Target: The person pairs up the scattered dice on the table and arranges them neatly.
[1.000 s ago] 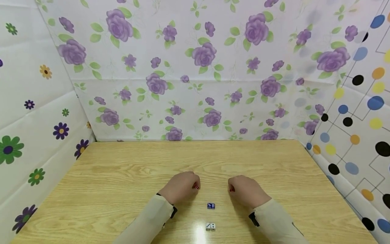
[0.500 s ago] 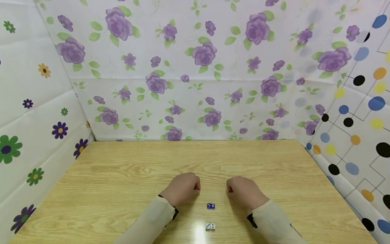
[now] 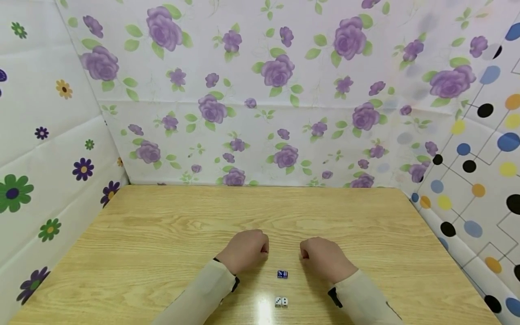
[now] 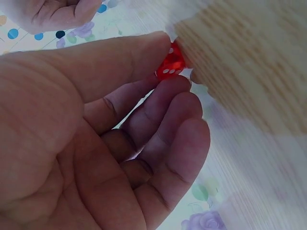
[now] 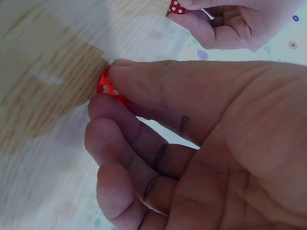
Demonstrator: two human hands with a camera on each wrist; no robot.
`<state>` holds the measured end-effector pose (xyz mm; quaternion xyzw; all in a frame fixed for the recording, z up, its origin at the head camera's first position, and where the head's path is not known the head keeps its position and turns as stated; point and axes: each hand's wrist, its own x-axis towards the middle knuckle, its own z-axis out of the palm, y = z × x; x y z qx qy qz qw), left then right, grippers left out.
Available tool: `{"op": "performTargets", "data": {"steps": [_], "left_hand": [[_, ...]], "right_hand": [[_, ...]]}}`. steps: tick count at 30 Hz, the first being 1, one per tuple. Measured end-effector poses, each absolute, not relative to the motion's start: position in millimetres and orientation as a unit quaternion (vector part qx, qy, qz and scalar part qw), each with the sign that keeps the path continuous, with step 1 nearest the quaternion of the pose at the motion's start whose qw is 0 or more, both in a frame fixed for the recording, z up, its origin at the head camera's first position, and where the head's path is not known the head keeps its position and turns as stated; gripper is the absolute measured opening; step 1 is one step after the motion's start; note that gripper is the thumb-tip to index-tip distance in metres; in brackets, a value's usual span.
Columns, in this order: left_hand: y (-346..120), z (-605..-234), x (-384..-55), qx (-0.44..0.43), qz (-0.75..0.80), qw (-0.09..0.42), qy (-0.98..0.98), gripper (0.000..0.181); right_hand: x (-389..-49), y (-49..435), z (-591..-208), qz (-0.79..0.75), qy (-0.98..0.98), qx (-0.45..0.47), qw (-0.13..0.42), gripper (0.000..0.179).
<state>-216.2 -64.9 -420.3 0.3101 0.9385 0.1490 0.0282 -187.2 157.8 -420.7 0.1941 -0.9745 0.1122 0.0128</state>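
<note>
My left hand (image 3: 245, 251) pinches a red die (image 4: 171, 63) between thumb and fingertips, low over the table. Across a small gap, my right hand (image 3: 328, 259) holds another red die (image 5: 108, 87) the same way. Both red dice are hidden by the hands in the head view, but the wrist views show their white pips. Between the hands and nearer to me, two blue dice (image 3: 282, 274) sit side by side on the wooden table (image 3: 183, 212). Closer still lies a pair of white dice (image 3: 281, 302), also side by side.
Behind the table hangs a white cloth with purple roses (image 3: 278, 71). A flower-patterned cloth (image 3: 24, 149) closes the left side, and a dotted cloth (image 3: 479, 167) the right. Light glares off the tabletop beside the white dice.
My right hand has shifted slightly left, narrowing the gap between the hands. The red dice, visible in the head view a second ago, are now out of sight there. Blue and white dice stay put.
</note>
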Motion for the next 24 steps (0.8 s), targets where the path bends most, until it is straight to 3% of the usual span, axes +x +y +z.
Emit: {"op": "performTargets", "data": {"steps": [24], "left_hand": [[-62.6, -421.3, -217.7, 0.309, 0.152, 0.022, 0.938, 0.03]], "right_hand": [[-186.1, 158.4, -418.8, 0.125, -0.975, 0.181, 0.0, 0.03]]}}
